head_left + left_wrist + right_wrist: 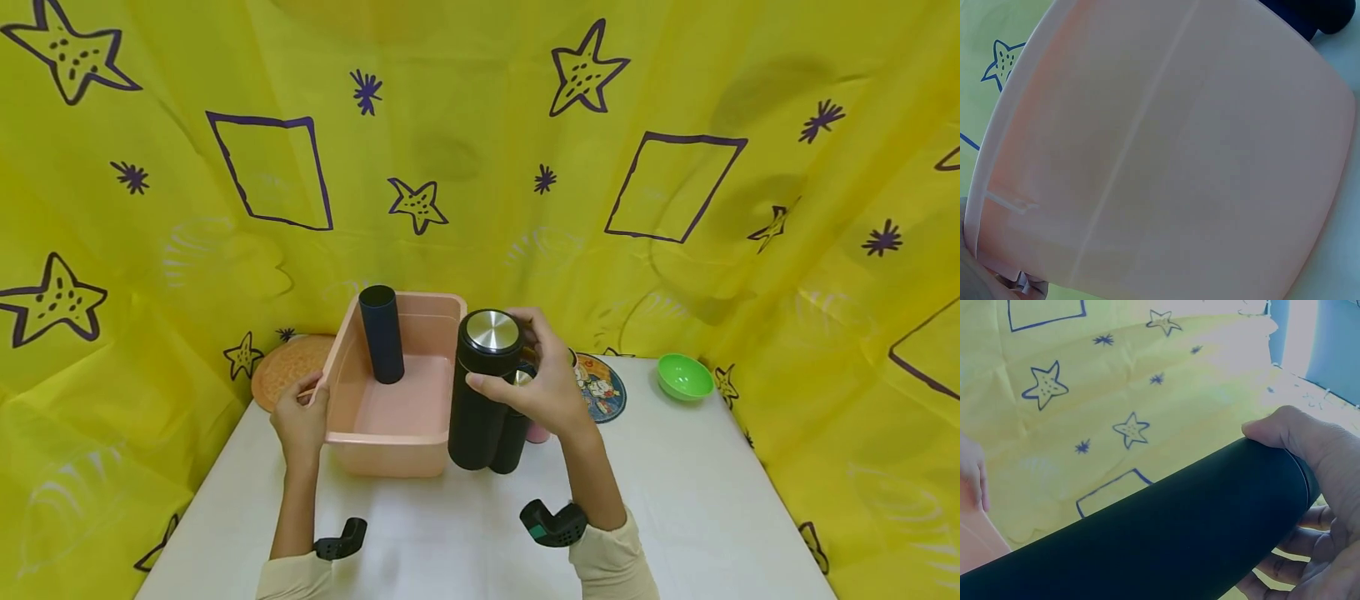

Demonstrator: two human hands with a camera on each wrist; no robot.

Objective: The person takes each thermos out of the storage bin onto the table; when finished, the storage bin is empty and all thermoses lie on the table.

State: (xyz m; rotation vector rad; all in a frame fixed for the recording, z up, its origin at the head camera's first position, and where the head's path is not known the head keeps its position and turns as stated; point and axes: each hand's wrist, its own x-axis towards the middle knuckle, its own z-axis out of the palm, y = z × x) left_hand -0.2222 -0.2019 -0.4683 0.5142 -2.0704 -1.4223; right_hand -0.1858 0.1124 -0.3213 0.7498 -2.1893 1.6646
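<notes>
The right hand has its grip curled round a tall black flask with a steel lid, upright on the white worktop just beside the pink plastic tub. The left hand grasps the tub's rim, steadying it. Lifting the flask seems the step in hand; clearing the wall comes next. Only the head view shows the dark cylinder inside

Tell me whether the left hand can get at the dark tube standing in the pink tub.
Probably yes: the left hand grips the pink tub at its rim, the dark tube stands uncovered inside.
</notes>
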